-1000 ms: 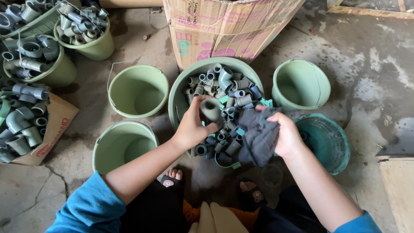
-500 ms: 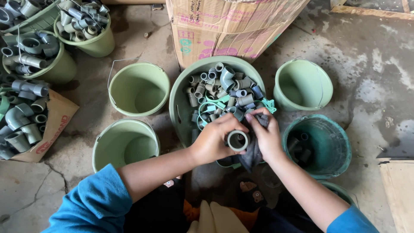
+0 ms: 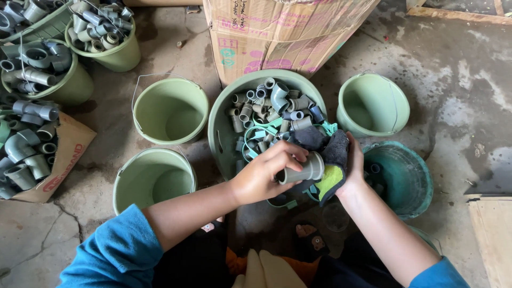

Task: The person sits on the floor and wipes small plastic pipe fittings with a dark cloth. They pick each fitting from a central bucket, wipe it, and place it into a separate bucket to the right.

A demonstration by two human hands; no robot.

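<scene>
My left hand (image 3: 262, 176) grips a short grey pipe coupling (image 3: 302, 170), held sideways over the near rim of a large green basin (image 3: 220, 125). My right hand (image 3: 353, 165) holds a dark cloth with a yellow-green patch (image 3: 328, 160) pressed against the coupling's right end. The basin holds several grey pipe fittings (image 3: 269, 109) and loops of teal strapping. Both sleeves are blue.
Two empty green buckets (image 3: 169, 109) (image 3: 153, 178) sit left of the basin, another (image 3: 373, 104) to the right, and a teal bucket (image 3: 402, 178) near my right wrist. Buckets and a cardboard tray of grey fittings (image 3: 32, 144) line the left. A cardboard box (image 3: 282, 29) stands behind. Concrete floor.
My left hand lifted a coupling out of the basin and brought it toward me. It has turned from end-on to sideways, and the cloth in my right hand now wraps its end.
</scene>
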